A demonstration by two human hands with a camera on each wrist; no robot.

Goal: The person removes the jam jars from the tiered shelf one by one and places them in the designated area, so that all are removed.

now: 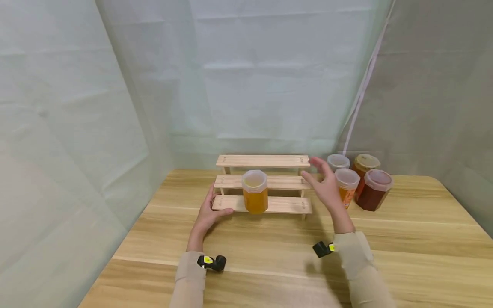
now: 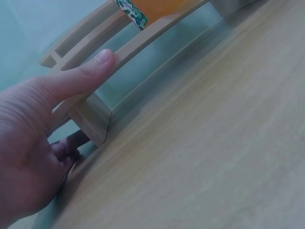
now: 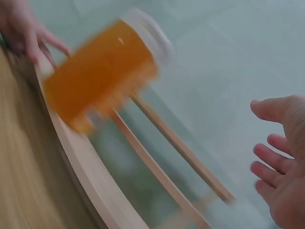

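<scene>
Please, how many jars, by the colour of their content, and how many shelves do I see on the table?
Orange jars: 2 (on wooden shelf; right group)
Dark red jars: 2 (;)
Content hidden: 1
Wooden shelf: 1
Total: 6

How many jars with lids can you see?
5: one orange jar with a white lid on the wooden stepped shelf's lowest step; four jars clustered right of it on the table. Others may hide behind.
</scene>
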